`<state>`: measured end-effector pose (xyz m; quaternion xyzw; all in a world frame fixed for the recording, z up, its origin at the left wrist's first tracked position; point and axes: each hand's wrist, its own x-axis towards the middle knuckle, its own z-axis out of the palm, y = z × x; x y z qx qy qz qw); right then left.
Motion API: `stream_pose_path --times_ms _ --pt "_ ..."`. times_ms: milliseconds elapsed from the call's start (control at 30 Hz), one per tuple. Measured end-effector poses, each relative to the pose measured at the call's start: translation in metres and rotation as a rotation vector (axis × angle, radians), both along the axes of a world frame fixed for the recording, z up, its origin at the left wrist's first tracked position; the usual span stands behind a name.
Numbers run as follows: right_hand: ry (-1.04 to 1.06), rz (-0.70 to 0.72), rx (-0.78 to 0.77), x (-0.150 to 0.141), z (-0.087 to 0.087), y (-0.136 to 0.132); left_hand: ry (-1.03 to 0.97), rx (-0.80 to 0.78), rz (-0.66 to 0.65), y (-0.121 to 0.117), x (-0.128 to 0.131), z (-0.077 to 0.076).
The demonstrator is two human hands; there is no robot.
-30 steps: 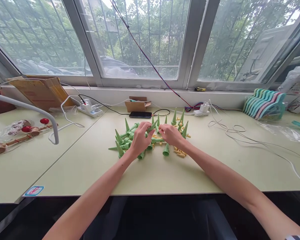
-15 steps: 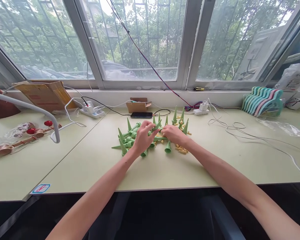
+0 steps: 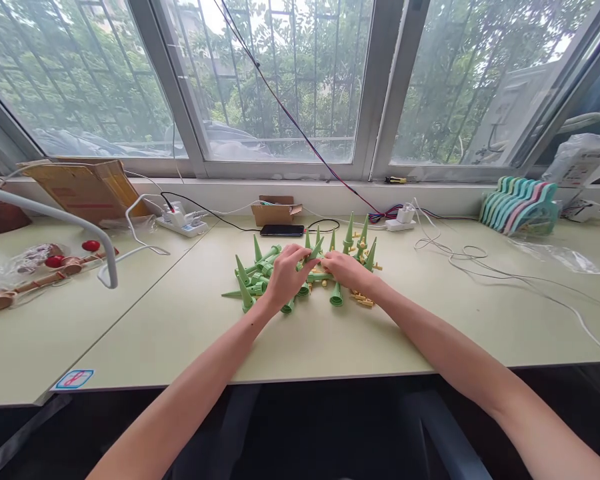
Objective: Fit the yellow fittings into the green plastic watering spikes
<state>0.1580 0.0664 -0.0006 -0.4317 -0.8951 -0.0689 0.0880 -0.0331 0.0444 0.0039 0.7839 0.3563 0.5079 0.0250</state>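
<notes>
My left hand (image 3: 287,272) is closed on a green plastic watering spike (image 3: 316,250), its pointed tip tilted up and to the right. Right against it, my right hand (image 3: 349,269) has its fingertips pinched together at the spike's lower end. Whatever those fingertips hold is too small and covered to make out. Loose green spikes (image 3: 245,293) lie heaped by my left hand, some upright, some on their sides. Behind my right hand, more green spikes (image 3: 349,237) stand upright with yellow pieces at their bases. Small yellow plastic valves (image 3: 363,300) lie beside my right wrist.
A black phone (image 3: 282,230) lies behind the pile, before a small open cardboard box (image 3: 276,212). Power strips (image 3: 183,223) and white cables (image 3: 473,257) run along the back. Teal and pink hangers (image 3: 520,205) stand at right; wooden toys (image 3: 40,285) lie at left.
Both hands stay in nearly the same place and pose around the spike. The whole view has shifted slightly; nothing on the table has visibly moved.
</notes>
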Motion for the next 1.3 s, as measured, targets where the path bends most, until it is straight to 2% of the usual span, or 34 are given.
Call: stream_pose_path --times_ms 200,367,500,600,767,967,1100,1300 --pt "0.023 0.016 0.113 -0.001 -0.003 -0.002 -0.029 -0.059 0.008 -0.001 0.001 0.001" --pt "0.180 0.038 0.254 -0.005 -0.005 -0.006 -0.106 -0.095 0.022 0.000 0.001 -0.001" --pt "0.315 0.065 0.234 -0.009 -0.004 -0.012 -0.127 -0.116 0.023 0.001 0.000 -0.002" --pt "0.402 0.136 0.178 -0.009 -0.006 -0.016 -0.135 -0.142 0.015 0.000 0.001 -0.001" --pt "0.530 0.226 0.139 -0.007 -0.007 -0.017 -0.243 -0.230 0.002 -0.003 0.001 0.005" --pt "0.667 0.315 0.228 -0.010 -0.006 -0.015 -0.363 -0.373 -0.027 -0.004 -0.001 0.008" --pt "0.726 0.372 0.305 -0.012 -0.007 -0.015 -0.363 -0.372 -0.022 -0.006 0.000 0.010" --pt "0.762 0.387 0.337 -0.015 -0.009 -0.016 -0.300 -0.323 0.034 -0.006 0.001 0.009"
